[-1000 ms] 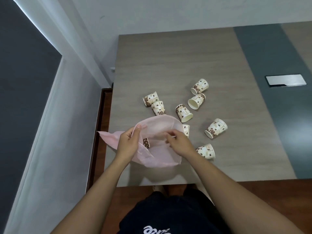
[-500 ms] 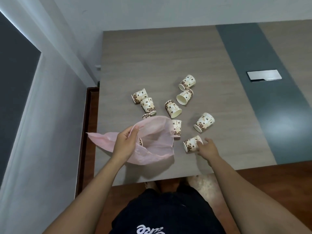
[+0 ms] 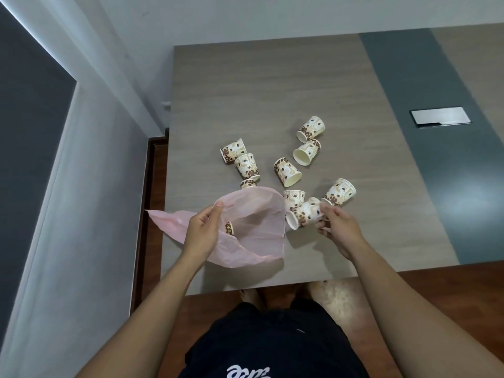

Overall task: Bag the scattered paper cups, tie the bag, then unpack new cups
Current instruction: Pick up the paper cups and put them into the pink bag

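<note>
Right hand (image 3: 341,228) holds cup (image 3: 306,214) beside bag (image 3: 259,241)

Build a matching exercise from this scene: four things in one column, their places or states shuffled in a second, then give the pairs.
Column A
1. pink bag
2. cup at the bag's mouth
3. silver plate
4. half-hidden cup

Column B
a. set in the table's dark strip
b. pinched at the rim by the left hand
c. lying inside the bag
d. gripped by the right hand

Pairs: 1-b, 2-d, 3-a, 4-c.
</note>
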A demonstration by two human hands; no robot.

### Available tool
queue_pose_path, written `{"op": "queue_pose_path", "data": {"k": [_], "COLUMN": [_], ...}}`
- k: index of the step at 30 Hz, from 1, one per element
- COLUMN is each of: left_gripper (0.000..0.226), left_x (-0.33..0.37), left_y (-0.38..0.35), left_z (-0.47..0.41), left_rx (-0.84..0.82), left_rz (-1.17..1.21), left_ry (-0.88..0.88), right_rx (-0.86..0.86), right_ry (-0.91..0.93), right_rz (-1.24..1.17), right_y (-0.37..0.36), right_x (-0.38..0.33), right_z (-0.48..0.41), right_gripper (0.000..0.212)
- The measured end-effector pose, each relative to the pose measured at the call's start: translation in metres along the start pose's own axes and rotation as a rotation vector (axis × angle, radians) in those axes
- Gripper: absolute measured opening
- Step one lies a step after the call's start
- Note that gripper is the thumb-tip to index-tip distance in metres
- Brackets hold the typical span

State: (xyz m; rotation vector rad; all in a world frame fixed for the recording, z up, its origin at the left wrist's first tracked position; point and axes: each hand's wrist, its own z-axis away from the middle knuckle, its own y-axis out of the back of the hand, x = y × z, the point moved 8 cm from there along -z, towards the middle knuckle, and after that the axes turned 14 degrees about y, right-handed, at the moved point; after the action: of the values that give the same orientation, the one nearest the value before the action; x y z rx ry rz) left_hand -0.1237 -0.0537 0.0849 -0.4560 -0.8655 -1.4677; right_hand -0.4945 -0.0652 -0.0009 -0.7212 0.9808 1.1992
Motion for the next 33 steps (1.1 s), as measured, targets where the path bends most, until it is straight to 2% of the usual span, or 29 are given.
{"op": "queue_pose_path", "data": {"k": [5, 10, 16, 20, 25, 28, 29, 33], "left_gripper": [0.035, 0.037, 0.031, 0.032, 0.028, 0.028, 0.028, 0.036], "left_x": [0.003, 0.009, 0.009, 0.003, 0.000, -0.006, -0.009, -0.016], "left_y": [-0.009, -0.017, -0.025, -0.028, -0.023, -0.022, -0.023, -0.026], "left_z": [0.000, 0.004, 0.006, 0.001, 0.004, 0.001, 0.000, 0.005], "left_rx": [-0.042, -0.079, -0.120, -0.106, -0.007, 0.042, 0.048, 0.092], "left_rz": [0.039, 0.103, 0.157, 0.142, 0.179, 0.182, 0.182, 0.194], "left_ry": [-0.014, -0.020, -0.016, 0.001, 0.041, 0.051, 0.057, 0.077], "right_rx": [-0.248, -0.541, -0.683, -0.631, -0.338, -0.253, -0.258, -0.314], "right_ry": [0.134, 0.245, 0.330, 0.293, 0.352, 0.366, 0.369, 0.361], "right_rz": [0.247, 0.472, 0.628, 0.610, 0.587, 0.677, 0.707, 0.837], "right_y": [-0.073, -0.155, -0.192, -0.168, -0.092, -0.060, -0.054, -0.048], "right_x": [-0.026, -0.007, 0.007, 0.004, -0.035, -0.039, -0.035, -0.021], "right_z": [0.021, 0.044, 0.054, 0.035, -0.016, -0.051, -0.063, -0.096], "right_gripper": [0.021, 0.024, 0.024, 0.022, 0.021, 0.017, 0.020, 0.051]}}
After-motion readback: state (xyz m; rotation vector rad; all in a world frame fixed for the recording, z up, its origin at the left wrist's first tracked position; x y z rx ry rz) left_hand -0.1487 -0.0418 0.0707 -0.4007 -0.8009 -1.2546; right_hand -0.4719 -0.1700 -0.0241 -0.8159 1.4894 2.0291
